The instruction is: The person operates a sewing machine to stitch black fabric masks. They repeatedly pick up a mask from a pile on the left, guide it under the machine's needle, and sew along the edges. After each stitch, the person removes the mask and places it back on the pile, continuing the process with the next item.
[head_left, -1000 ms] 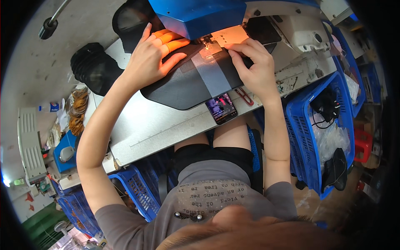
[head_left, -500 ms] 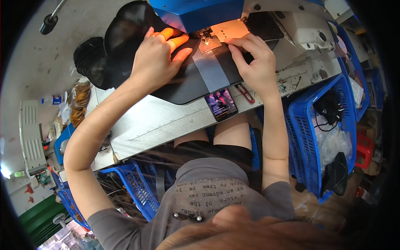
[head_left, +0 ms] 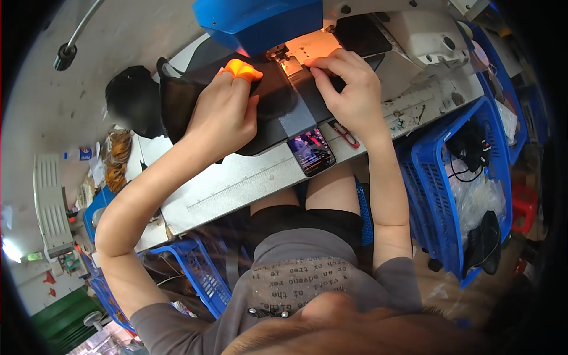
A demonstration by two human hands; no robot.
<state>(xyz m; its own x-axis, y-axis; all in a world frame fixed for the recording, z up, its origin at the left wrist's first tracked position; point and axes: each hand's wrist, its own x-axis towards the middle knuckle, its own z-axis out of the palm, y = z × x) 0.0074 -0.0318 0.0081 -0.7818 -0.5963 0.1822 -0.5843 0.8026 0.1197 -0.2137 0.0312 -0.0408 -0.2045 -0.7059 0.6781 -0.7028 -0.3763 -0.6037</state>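
A black, leather-like piece with a grey strip across it lies under the needle area of a sewing machine with a blue head. My left hand is closed on this piece left of the needle, its fingers curled and bright orange near the lamp. What lies inside that grip is partly hidden. Just right of the needle, the thumb and forefinger of my right hand pinch the piece's edge beside the lit metal plate.
On the table's front edge lie a phone and red-handled thread snips. More black pieces are bunched at the left. Blue plastic baskets stand at the right; another is below the table. A lamp stem hangs upper left.
My left hand has gone from spread fingers on the black piece to a curled grip. The piece's left part has shifted and folded. My right hand stays beside the needle.
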